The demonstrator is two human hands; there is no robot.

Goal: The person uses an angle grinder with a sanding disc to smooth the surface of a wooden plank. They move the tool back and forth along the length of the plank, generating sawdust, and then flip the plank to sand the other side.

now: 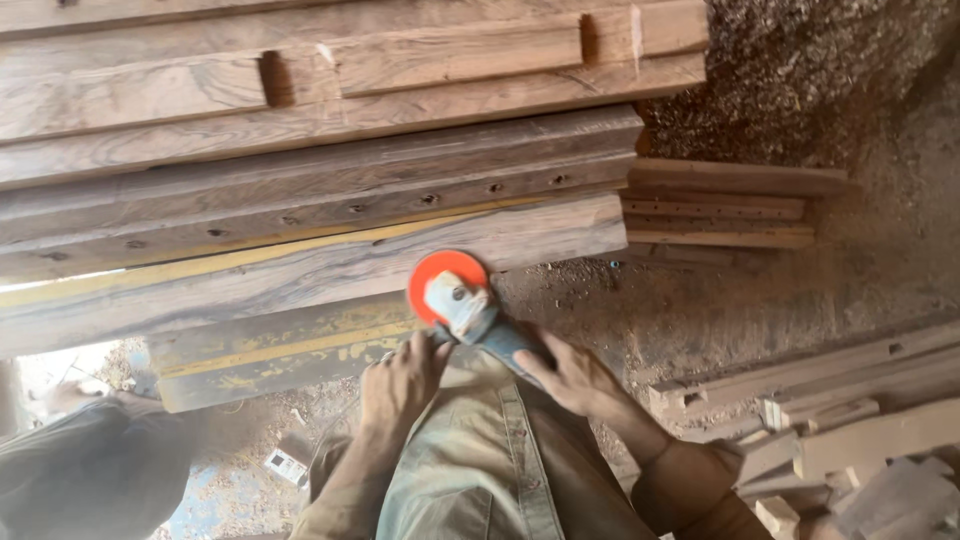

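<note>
A dusty grey angle grinder (470,315), orange disc seemingly tilted upward, lies against a grey-streaked plank's (300,275) edge.

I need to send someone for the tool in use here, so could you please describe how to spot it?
Start at the stack of long timber beams across the top. Just below its lowest beam, in front of the person's shirt, both hands, left and right, grip a grinder. Its round orange disc is the only bright colour among brown wood.

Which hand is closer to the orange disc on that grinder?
Left. The left hand grips just below the orange disc; the right hand holds the grinder body farther back.
</note>
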